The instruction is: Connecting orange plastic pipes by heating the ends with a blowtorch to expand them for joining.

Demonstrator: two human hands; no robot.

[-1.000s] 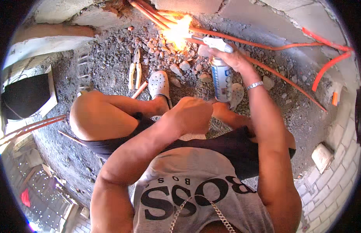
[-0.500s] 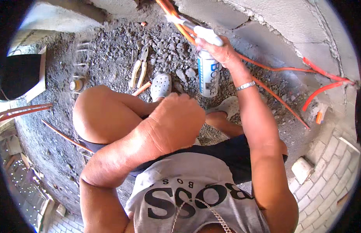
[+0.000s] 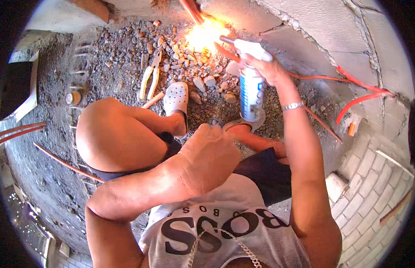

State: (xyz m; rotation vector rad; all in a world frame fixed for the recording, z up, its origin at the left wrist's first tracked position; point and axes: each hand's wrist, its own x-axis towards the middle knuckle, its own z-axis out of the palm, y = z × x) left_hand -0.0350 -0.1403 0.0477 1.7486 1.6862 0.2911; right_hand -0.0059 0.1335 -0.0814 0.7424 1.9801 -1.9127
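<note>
My right hand [image 3: 269,70] is wrapped round the top of a blowtorch [image 3: 251,96], a white-and-blue gas can with a white head and a dark metal nozzle. A bright yellow-white flame [image 3: 206,35] flares at the nozzle tip, and its glare hides part of the orange pipes [image 3: 192,12] behind it. One pipe piece runs from the glare back beneath the torch head. In front of my body my left hand [image 3: 212,156] is curled into a fist, its back turned up. What its fingers hold, if anything, is hidden.
Pliers [image 3: 149,80] with pale handles lie on the gravel beside my shoe [image 3: 176,97]. A small tin [image 3: 73,98] stands further left. Orange-red pipes [image 3: 364,87] come out of the block wall [image 3: 305,49] on the right. Paving [image 3: 364,201] covers the lower right.
The bright flame glare has appeared over the pipes and lights the gravel orange. My right hand and the torch sit slightly lower and further right in view. My left hand stays closed.
</note>
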